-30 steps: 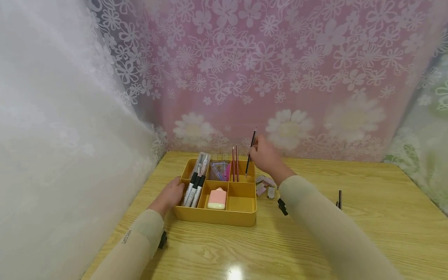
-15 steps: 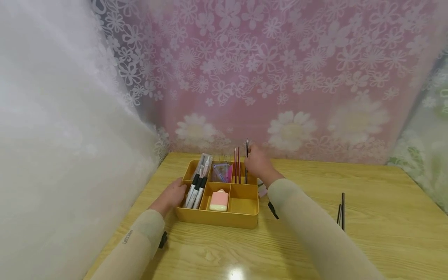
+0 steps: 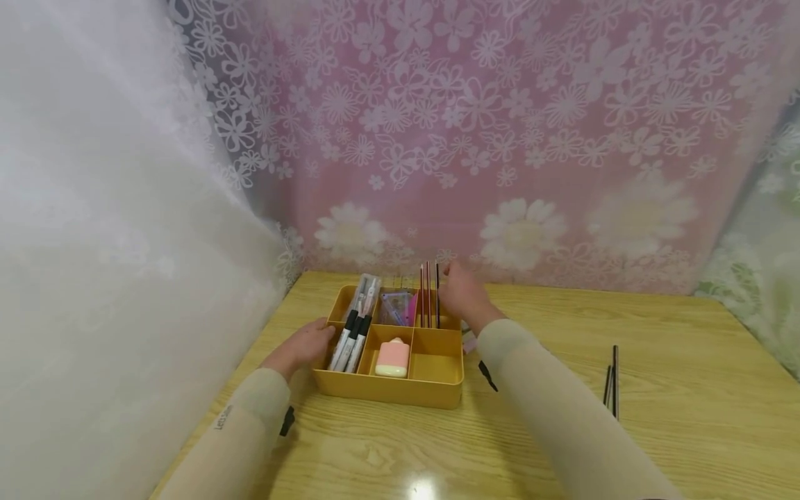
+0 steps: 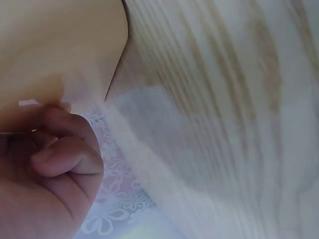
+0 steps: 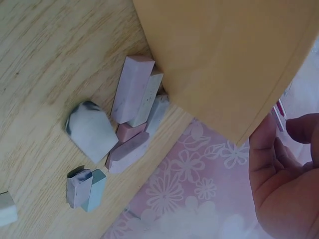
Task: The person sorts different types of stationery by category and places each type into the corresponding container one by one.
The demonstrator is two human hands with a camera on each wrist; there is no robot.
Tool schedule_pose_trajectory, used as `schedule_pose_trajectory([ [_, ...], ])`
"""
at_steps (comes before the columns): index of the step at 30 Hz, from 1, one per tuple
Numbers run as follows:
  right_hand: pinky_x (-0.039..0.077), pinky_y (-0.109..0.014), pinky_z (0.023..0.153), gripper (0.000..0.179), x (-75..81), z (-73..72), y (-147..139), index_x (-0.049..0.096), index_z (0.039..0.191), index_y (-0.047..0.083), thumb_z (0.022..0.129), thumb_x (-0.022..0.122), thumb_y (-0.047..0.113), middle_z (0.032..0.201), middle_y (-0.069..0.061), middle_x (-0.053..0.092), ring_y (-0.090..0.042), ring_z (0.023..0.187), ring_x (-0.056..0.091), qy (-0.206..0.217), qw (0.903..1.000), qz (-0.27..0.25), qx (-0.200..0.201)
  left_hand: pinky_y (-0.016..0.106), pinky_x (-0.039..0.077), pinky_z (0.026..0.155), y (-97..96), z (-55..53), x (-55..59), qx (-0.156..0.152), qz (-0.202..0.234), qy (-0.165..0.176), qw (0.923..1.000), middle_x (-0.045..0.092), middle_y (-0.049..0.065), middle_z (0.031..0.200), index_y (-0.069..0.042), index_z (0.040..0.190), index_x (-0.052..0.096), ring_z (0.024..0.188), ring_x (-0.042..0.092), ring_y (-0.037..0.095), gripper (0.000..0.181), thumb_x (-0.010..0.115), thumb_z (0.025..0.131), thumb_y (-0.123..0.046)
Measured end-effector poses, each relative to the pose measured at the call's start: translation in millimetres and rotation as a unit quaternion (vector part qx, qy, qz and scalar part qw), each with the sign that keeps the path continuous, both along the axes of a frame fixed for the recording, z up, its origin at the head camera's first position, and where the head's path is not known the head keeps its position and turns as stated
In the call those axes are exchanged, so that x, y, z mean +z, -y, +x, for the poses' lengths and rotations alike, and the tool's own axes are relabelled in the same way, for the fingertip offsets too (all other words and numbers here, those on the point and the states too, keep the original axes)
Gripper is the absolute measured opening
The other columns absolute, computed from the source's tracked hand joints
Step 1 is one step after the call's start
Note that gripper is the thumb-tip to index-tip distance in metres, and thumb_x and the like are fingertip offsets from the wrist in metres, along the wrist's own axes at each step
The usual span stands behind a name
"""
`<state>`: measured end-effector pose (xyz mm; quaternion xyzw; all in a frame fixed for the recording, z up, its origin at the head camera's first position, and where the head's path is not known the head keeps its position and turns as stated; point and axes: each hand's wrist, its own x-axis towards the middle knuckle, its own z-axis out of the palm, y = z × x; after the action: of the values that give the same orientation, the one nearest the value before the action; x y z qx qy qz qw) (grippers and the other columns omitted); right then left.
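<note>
My left hand (image 3: 306,345) grips the left wall of a yellow divided desk organizer (image 3: 387,389); in the left wrist view its fingers (image 4: 70,154) are curled at the wall. At the organizer's back right compartment is my right hand (image 3: 465,295). A black pencil (image 3: 437,295) stands in that compartment beside its fingertips, next to two dark red pencils (image 3: 425,298). In the right wrist view the thumb (image 5: 301,127) and forefinger are apart, with pencil ends showing behind the gap. Markers (image 3: 350,340) fill the left compartments, and a pink and cream bottle-shaped item (image 3: 392,357) lies front middle.
Several erasers (image 5: 132,89) lie on the table right of the organizer, mostly behind my right arm in the head view. Dark pencils (image 3: 615,382) lie farther right. Purple set squares (image 3: 395,307) sit in the back middle compartment. A floral curtain (image 3: 500,139) hangs behind.
My right hand lowered the black pencil leftward into the back right compartment, and its fingers have come off it. My left hand stays on the organizer's left wall.
</note>
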<state>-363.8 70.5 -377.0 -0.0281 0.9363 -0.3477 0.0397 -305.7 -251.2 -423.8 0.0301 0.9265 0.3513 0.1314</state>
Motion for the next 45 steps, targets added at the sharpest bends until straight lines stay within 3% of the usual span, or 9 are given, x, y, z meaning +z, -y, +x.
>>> schedule_pose_trajectory([
  [6,0.050,-0.043,0.080,0.041,-1.6,2.9,-6,0.040,0.142,0.005,0.103,0.045,0.015,0.141,-0.016,0.051,-0.028,0.094,0.058,-0.021,0.9997,-0.001,0.010,0.059,0.026,0.116,0.0,0.1,-2.8,-0.003,-0.012,-0.020,0.9997,0.044,0.022,0.152,-0.001,0.153,0.039,0.141,0.037,0.042,0.052,0.028,0.111,-0.031],
  [10,0.048,-0.039,0.064,0.039,-1.0,5.3,-13,0.042,0.140,0.009,0.102,0.046,0.016,0.107,-0.014,0.063,-0.023,0.070,0.054,-0.022,0.9995,-0.016,0.015,0.059,0.028,0.115,-3.4,0.3,-3.4,0.000,-0.037,-0.035,0.9987,0.046,0.023,0.150,0.002,0.151,0.039,0.140,0.040,0.042,0.052,0.027,0.111,-0.029],
  [13,0.043,-0.035,0.052,0.038,2.1,9.7,-20,0.042,0.140,0.009,0.103,0.046,0.016,0.078,-0.009,0.057,-0.018,0.053,0.042,-0.027,0.9992,-0.012,0.026,0.058,0.031,0.114,-4.7,1.0,-2.6,-0.001,-0.061,-0.041,0.9972,0.047,0.025,0.149,0.005,0.150,0.038,0.139,0.042,0.042,0.052,0.027,0.111,-0.026],
  [15,0.041,-0.034,0.050,0.037,4.5,13.4,-26,0.042,0.139,0.008,0.102,0.045,0.016,0.074,-0.008,0.055,-0.017,0.051,0.041,-0.034,0.9988,-0.007,0.033,0.058,0.032,0.113,-4.5,1.0,-3.1,-0.005,-0.074,-0.047,0.9961,0.048,0.026,0.147,0.007,0.149,0.038,0.138,0.043,0.043,0.051,0.026,0.110,-0.025],
  [20,0.042,-0.035,0.053,0.036,8.2,25.0,-47,0.045,0.136,0.006,0.101,0.046,0.015,0.078,-0.008,0.057,-0.019,0.053,0.045,-0.050,0.9977,0.014,0.044,0.057,0.033,0.113,-2.9,0.6,-5.4,-0.009,-0.090,-0.059,0.9942,0.049,0.027,0.146,0.009,0.148,0.039,0.137,0.044,0.043,0.051,0.026,0.110,-0.023],
  [30,0.045,-0.035,0.054,0.033,-0.2,61.0,-105,0.048,0.129,0.005,0.102,0.049,0.024,0.111,-0.016,0.064,-0.022,0.064,0.056,-0.035,0.9956,0.077,0.041,0.057,0.028,0.115,-6.3,0.7,-5.8,-0.010,-0.100,-0.050,0.9937,0.038,0.029,0.154,0.011,0.153,0.029,0.142,0.036,0.044,0.055,0.025,0.110,-0.024],
  [40,0.045,-0.037,0.057,0.026,-18.7,93.5,-165,0.053,0.116,0.001,0.101,0.054,0.022,0.098,-0.014,0.063,-0.020,0.067,0.055,-0.006,0.9912,0.125,0.042,0.057,0.029,0.115,-6.6,-0.6,-3.6,-0.008,-0.105,-0.041,0.9936,0.037,0.029,0.155,0.011,0.153,0.025,0.142,0.036,0.044,0.056,0.024,0.110,-0.024],
  [45,0.042,-0.037,0.055,0.025,-28.9,109.0,-196,0.052,0.112,-0.002,0.100,0.055,0.020,0.089,-0.010,0.061,-0.021,0.061,0.051,0.010,0.9918,0.122,0.039,0.057,0.030,0.115,-5.1,-1.4,-3.7,-0.009,-0.103,-0.036,0.9939,0.039,0.029,0.153,0.011,0.153,0.026,0.141,0.038,0.044,0.055,0.025,0.110,-0.024],
])
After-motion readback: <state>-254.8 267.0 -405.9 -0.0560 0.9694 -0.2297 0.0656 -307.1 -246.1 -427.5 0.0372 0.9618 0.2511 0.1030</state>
